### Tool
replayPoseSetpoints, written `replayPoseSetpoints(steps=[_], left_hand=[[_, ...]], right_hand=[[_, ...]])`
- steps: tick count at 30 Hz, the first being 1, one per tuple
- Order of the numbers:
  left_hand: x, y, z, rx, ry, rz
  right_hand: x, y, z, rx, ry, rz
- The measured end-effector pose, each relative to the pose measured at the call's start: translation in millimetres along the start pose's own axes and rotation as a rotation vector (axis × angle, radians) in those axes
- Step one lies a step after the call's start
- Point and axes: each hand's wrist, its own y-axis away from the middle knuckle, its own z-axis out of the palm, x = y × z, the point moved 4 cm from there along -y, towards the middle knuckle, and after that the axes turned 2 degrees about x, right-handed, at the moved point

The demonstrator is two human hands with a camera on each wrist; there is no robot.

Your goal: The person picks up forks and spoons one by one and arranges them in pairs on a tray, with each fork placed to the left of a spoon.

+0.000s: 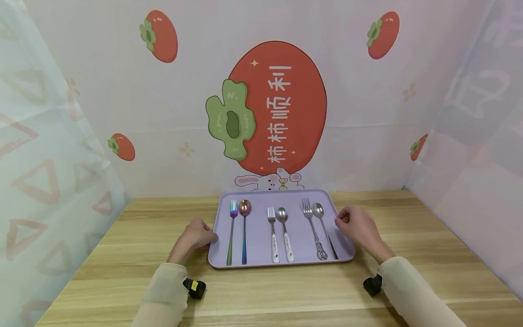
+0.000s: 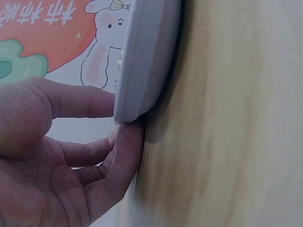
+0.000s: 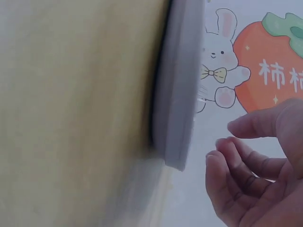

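A lilac tray (image 1: 257, 240) lies on the table with cutlery in three pairs. On its left are a rainbow fork (image 1: 233, 210) and a rainbow spoon (image 1: 245, 208); the middle fork (image 1: 275, 249) and spoon (image 1: 288, 249) have white handles. On the right lie a silver fork (image 1: 308, 210) with an ornate handle and a silver spoon (image 1: 318, 210). My left hand (image 1: 198, 234) pinches the tray's left edge, thumb at the rim and fingers against its underside. Beside the right edge, my right hand (image 3: 265, 170) is apart from the tray, its fingers loosely bent and holding nothing.
The wooden table (image 1: 282, 295) extends in front of the tray and to both sides. A backdrop (image 1: 351, 150) printed with persimmons and a rabbit rises right behind the tray, and pale cloth hangs at the left and right. Each wrist wears a small black camera (image 1: 195, 288).
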Motion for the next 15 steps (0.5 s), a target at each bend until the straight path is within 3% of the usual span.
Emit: replayPoseSetpoints(steps=[9,15], left_hand=[[-2.2,1.3,-3.5,0.007,-0.006,-0.010],[-2.7,2.9,-5.0,0.000,0.006,-0.013]], right_hand=[[3,3,-8,0.067,0.004,0.014],[3,2,-14,0.140,0.015,-0.046]])
